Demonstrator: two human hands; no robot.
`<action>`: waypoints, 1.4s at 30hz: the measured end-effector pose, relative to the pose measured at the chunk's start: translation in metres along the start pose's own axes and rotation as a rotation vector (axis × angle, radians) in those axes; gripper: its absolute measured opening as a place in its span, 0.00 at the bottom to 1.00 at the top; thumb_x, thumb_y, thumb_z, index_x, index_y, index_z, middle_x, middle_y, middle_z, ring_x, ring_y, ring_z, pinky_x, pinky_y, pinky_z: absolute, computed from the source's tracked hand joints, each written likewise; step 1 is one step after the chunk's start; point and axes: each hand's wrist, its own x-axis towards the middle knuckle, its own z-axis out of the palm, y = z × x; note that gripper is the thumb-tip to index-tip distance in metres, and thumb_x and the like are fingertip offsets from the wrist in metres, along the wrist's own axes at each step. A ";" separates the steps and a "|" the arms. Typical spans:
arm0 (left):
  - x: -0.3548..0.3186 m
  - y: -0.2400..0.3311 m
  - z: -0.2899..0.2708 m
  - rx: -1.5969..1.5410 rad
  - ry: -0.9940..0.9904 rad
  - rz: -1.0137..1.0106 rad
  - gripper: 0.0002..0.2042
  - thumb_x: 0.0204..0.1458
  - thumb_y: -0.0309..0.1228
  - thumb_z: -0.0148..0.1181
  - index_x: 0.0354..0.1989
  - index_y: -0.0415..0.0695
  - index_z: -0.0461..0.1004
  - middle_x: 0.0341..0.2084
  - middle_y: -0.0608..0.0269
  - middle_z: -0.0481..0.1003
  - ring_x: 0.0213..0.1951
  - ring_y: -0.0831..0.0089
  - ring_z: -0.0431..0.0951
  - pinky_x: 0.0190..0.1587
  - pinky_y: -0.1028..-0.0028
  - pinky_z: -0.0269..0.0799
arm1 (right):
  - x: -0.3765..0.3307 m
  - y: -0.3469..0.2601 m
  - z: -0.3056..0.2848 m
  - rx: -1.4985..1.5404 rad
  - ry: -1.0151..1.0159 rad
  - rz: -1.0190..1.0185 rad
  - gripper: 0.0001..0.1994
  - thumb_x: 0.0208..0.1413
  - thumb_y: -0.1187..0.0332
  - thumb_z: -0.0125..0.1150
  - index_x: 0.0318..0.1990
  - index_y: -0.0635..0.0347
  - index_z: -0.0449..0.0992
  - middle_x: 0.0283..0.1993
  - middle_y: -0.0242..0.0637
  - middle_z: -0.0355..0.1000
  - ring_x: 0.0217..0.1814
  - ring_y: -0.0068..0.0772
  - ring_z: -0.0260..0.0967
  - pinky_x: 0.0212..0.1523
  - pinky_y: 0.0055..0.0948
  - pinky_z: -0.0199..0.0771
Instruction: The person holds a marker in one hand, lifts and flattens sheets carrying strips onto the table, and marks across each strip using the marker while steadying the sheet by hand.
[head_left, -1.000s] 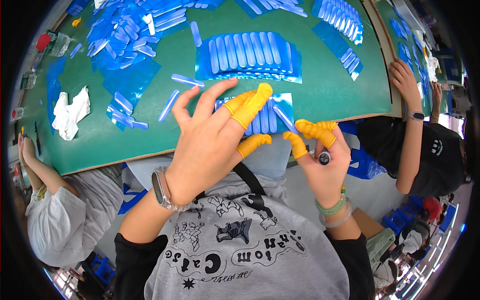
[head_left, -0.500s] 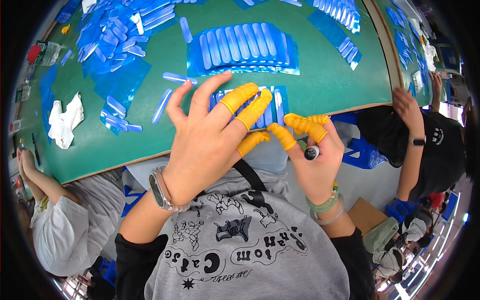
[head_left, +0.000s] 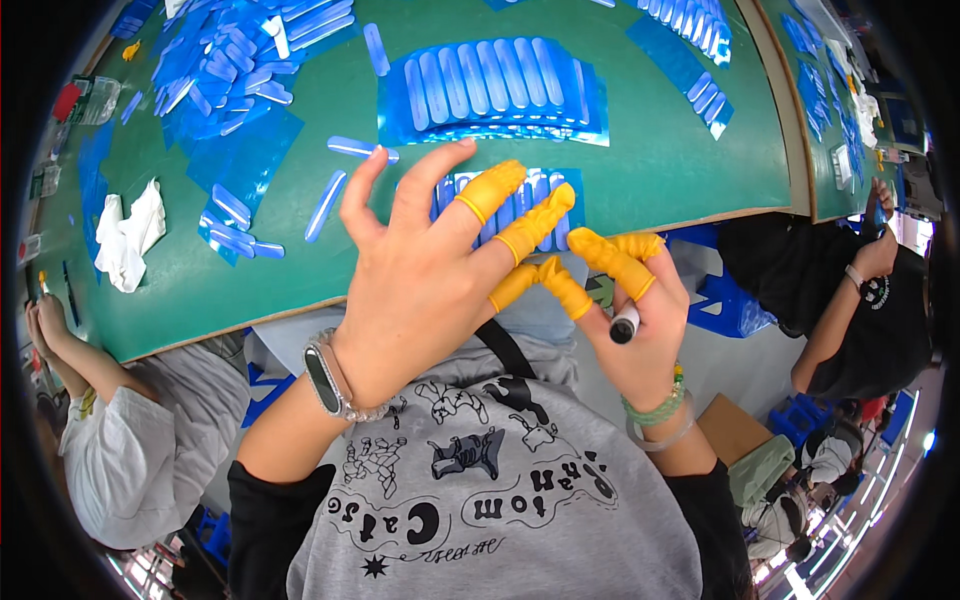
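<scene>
Left grip (head_left: 425,265) splayed wide, clenched on nothing that shows, and its index and middle fingers, both in yellow finger cots (head_left: 545,218), lie right across the near blue film sheet (head_left: 573,212)! That sheet is our landmark, at the front of the green bench (head_left: 680,160): pale-blue strips (head_left: 540,186) side by side on it, each one's long axis running away from the person.

Over to the right grip (head_left: 640,305), curled round a dark-ended marker pen (head_left: 625,324), thumb and index tips standing apart at the sheet's near right corner. Anything thin caught there? Cannot tell from this view!

And what a relation: the sheet sits ahead and left of the right grip, ahead and right of the left palm. Left is nearer, fingers over it; right has only the corner, and the thumbs all but meet just in front of the sheet.

Outward we go! Beyond the sheet, a stack of strip-covered film (head_left: 596,125), strips pointing away too. Left of the sheet, one slanted loose strip (head_left: 326,205); farther left, crumpled white tissue (head_left: 130,235); far left and beyond, a big strip heap (head_left: 225,65).
</scene>
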 end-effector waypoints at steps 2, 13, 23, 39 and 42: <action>0.000 -0.001 -0.001 0.004 -0.011 0.001 0.23 0.42 0.48 0.69 0.51 0.69 0.79 0.52 0.74 0.73 0.61 0.60 0.64 0.63 0.44 0.45 | -0.004 0.004 -0.004 0.011 -0.004 -0.036 0.21 0.35 0.78 0.76 0.43 0.61 0.82 0.36 0.38 0.75 0.37 0.37 0.71 0.36 0.31 0.71; 0.000 -0.001 -0.002 -0.016 -0.015 -0.007 0.25 0.40 0.47 0.71 0.52 0.67 0.79 0.52 0.74 0.73 0.60 0.61 0.65 0.63 0.44 0.46 | -0.001 0.026 -0.003 -0.104 -0.001 -0.293 0.22 0.36 0.76 0.74 0.45 0.56 0.84 0.36 0.32 0.75 0.32 0.33 0.66 0.31 0.28 0.65; 0.001 -0.001 -0.001 -0.007 -0.010 -0.006 0.26 0.40 0.48 0.71 0.52 0.68 0.79 0.52 0.75 0.73 0.59 0.62 0.65 0.64 0.44 0.45 | -0.004 0.030 -0.003 -0.161 0.030 -0.335 0.24 0.34 0.75 0.73 0.46 0.53 0.84 0.35 0.31 0.74 0.29 0.30 0.64 0.29 0.27 0.63; -0.001 -0.001 0.001 0.002 -0.012 -0.002 0.26 0.39 0.47 0.71 0.52 0.67 0.79 0.53 0.76 0.73 0.59 0.63 0.66 0.64 0.43 0.44 | -0.001 0.029 0.001 -0.197 0.035 -0.393 0.23 0.36 0.74 0.72 0.46 0.55 0.84 0.36 0.31 0.76 0.28 0.29 0.65 0.31 0.27 0.63; -0.002 0.000 0.002 0.014 -0.008 0.000 0.26 0.40 0.47 0.71 0.52 0.66 0.79 0.53 0.76 0.73 0.59 0.64 0.66 0.64 0.42 0.44 | -0.002 0.026 -0.002 -0.265 0.007 -0.423 0.23 0.35 0.73 0.72 0.46 0.56 0.84 0.36 0.31 0.76 0.27 0.28 0.65 0.31 0.27 0.63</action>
